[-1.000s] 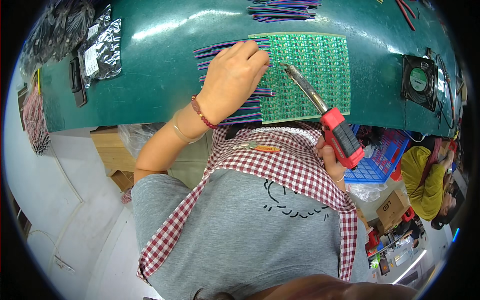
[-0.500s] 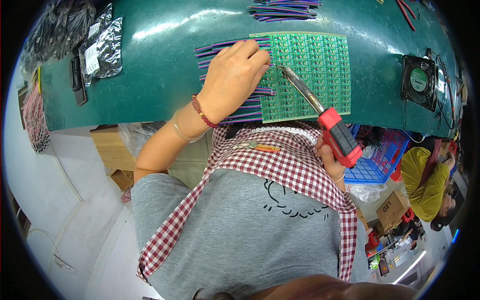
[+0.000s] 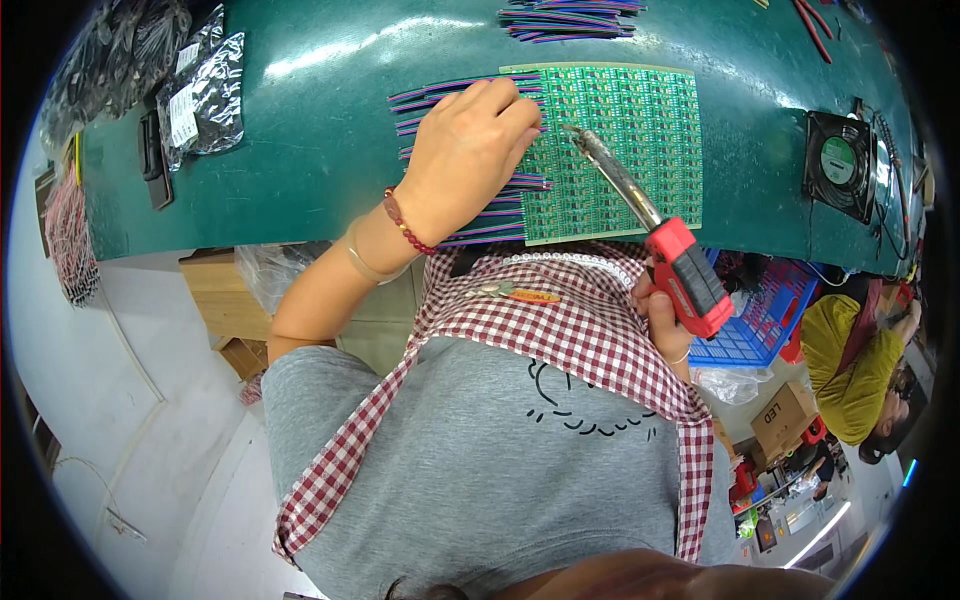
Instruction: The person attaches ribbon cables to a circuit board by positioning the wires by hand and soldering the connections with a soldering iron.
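Observation:
A green circuit board panel point(image 3: 640, 150) with many small repeated units lies on the bench. Along its left edge run several short multicoloured flat wires point(image 3: 490, 222), their ends over the board. My left hand point(image 3: 468, 150) rests across these wires, thumb and fingers pinched on a wire at the board's edge; the fingertips partly hide it. In my right hand point(image 3: 660, 318) is a soldering iron point(image 3: 690, 280) with a red and black handle, gripped from below. Its dark tip is over the board, a little right of my left fingertips, and seems apart from the wire.
A bundle of similar wires point(image 3: 570, 18) lies at the far side of the green bench point(image 3: 330, 150). At the right stands a black fan point(image 3: 840, 165); at the left are dark plastic bags point(image 3: 205, 105). A blue crate point(image 3: 760, 320) sits below the bench, near another person point(image 3: 850, 360).
The soldering iron has shifted slightly right, its tip drawing away from my left fingertips. My left hand has stayed in place on the wires.

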The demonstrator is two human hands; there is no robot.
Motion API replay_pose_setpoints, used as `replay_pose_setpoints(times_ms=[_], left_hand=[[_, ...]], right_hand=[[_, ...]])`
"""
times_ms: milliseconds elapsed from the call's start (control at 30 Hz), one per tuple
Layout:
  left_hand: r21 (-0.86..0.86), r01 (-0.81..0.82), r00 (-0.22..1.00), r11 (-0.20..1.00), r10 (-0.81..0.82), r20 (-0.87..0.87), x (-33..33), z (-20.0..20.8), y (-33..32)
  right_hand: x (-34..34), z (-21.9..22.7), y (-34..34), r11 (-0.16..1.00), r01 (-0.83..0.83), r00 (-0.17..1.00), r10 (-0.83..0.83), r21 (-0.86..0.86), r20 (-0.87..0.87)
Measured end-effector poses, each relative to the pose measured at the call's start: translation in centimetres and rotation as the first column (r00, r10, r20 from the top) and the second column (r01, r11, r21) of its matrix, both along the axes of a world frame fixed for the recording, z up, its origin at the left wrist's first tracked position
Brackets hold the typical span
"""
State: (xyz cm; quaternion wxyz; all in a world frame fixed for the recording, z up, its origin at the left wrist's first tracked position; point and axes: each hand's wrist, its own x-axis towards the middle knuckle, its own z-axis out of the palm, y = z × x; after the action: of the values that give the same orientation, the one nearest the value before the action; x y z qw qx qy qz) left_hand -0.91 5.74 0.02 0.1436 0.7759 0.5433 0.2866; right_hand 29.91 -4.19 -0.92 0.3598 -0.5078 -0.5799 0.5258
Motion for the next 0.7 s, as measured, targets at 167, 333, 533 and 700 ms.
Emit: replay_pose_setpoints(times_ms=[167,333,533,700], left_hand=[[0.004,-0.005,1.000,1.000,0.005,-0.003,0.0,0.0,0.0],[-0.005,-0.003,1.000,1.000,0.003,-0.010,0.0,0.1,-0.1],[0.014,-0.004,1.000,1.000,0.004,0.003,0.0,0.0,0.0],[0.009,-0.012,1.000,1.000,0.012,0.006,0.0,-0.1,-0.1]], right_hand=[[-0.1,-0.1,0.0,0.998,0.025,0.994,-0.030,0.052,0.102],[0.2,-0.5,-0.2,0.999,-0.025,0.992,0.019,0.048,0.122],[0.3,-0.9,-0.4,0.993,-0.114,0.989,0.114,0.005,0.092],[0.1,-1.0,-0.2,0.995,-0.095,0.995,0.094,0.031,0.037]])
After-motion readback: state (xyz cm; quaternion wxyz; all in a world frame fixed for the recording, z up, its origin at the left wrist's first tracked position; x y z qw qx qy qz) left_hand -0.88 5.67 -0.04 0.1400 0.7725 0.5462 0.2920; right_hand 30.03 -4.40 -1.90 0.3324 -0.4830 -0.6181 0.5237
